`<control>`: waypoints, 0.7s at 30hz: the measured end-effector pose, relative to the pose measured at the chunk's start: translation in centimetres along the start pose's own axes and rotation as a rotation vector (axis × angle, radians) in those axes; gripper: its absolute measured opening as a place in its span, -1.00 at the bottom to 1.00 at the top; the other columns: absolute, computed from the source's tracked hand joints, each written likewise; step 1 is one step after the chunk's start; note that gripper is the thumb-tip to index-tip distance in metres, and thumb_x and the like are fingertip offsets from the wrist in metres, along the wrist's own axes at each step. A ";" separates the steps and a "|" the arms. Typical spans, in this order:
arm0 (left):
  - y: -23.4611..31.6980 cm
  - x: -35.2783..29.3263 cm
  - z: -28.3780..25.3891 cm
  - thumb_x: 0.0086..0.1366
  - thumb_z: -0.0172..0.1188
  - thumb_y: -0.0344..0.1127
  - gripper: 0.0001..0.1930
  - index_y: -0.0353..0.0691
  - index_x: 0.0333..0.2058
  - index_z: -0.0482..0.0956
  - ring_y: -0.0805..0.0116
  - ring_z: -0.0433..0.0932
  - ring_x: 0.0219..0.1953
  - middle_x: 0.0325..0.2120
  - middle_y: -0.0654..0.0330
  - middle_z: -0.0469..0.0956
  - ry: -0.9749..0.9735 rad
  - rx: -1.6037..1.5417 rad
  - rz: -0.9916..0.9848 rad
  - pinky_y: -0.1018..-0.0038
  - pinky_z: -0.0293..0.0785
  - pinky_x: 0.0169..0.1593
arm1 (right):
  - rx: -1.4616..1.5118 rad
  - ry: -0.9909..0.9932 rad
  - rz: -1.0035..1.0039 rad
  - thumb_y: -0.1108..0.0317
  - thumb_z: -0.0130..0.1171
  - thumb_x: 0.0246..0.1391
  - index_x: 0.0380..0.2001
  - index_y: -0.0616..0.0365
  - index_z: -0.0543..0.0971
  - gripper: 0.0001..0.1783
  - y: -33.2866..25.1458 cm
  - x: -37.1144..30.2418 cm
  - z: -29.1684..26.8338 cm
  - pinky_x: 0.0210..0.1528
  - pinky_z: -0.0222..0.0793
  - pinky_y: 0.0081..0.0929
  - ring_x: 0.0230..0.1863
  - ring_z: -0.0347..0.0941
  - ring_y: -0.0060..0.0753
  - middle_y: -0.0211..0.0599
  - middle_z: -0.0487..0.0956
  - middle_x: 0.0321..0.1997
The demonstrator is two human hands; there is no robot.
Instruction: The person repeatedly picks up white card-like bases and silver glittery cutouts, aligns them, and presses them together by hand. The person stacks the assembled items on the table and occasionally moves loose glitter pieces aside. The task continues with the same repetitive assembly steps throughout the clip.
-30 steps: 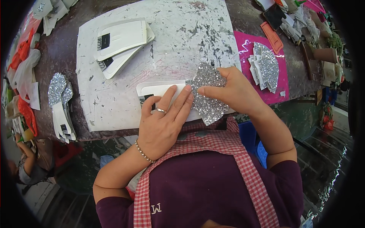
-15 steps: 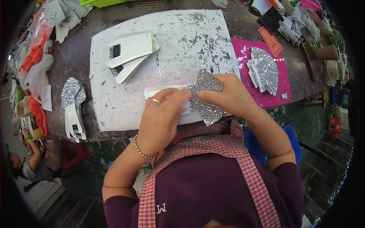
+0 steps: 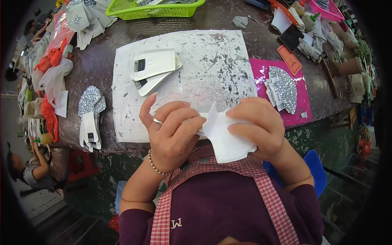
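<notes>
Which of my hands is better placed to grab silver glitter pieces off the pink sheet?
Your right hand, probably: it's nearer the silver glitter pieces, though it holds the white cut piece; your left hand sits farther away.

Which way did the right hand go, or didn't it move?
Yes: measured against the pink sheet, the right hand has moved back toward the checkered apron.

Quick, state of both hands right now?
Left hand: closed on the white piece at its left edge.
Right hand: closed, holding the same white piece.
</notes>
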State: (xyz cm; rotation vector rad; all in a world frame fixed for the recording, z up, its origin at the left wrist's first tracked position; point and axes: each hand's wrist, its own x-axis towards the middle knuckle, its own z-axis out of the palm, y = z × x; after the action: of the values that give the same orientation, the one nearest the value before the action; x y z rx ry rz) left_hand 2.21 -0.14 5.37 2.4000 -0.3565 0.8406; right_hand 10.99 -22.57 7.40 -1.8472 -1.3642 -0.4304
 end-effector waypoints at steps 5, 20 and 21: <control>-0.1 -0.5 0.0 0.15 0.38 -0.31 -0.70 -0.03 -0.10 0.65 0.21 0.48 0.22 0.03 0.27 0.62 0.059 0.058 0.097 0.01 0.13 0.40 | -0.077 -0.003 -0.050 0.37 0.31 -0.22 -0.33 0.14 0.67 -0.73 -1.0 1.0 0.3 -0.07 0.58 -0.24 -0.19 0.66 -0.25 -0.24 0.69 -0.22; -2.1 -3.6 -6.8 0.12 0.41 -0.45 -0.87 -0.20 -0.31 0.71 0.24 0.66 -0.25 -0.40 0.15 0.69 0.144 -0.336 -0.560 0.35 0.52 -0.09 | 0.267 0.017 0.488 0.53 0.46 -0.10 0.33 0.26 0.34 -0.13 -0.6 -1.7 4.2 0.30 0.36 -0.16 0.37 0.37 0.00 0.09 0.34 0.43; -2.4 -3.8 -8.9 0.19 0.42 -0.39 -0.86 -0.28 -0.30 0.68 0.37 0.65 -0.32 -0.40 0.14 0.69 0.135 -0.397 -0.800 0.42 0.54 -0.20 | 0.281 -0.032 0.551 0.54 0.45 -0.09 0.34 0.25 0.34 -0.13 -0.4 -2.0 4.7 0.29 0.37 -0.17 0.35 0.38 -0.01 0.07 0.34 0.43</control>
State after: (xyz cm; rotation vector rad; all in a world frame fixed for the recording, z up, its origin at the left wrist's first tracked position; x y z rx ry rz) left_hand -4.03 7.29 7.63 1.8486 0.4361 0.4869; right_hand 9.06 -20.24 3.23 -1.8938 -0.8279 0.0733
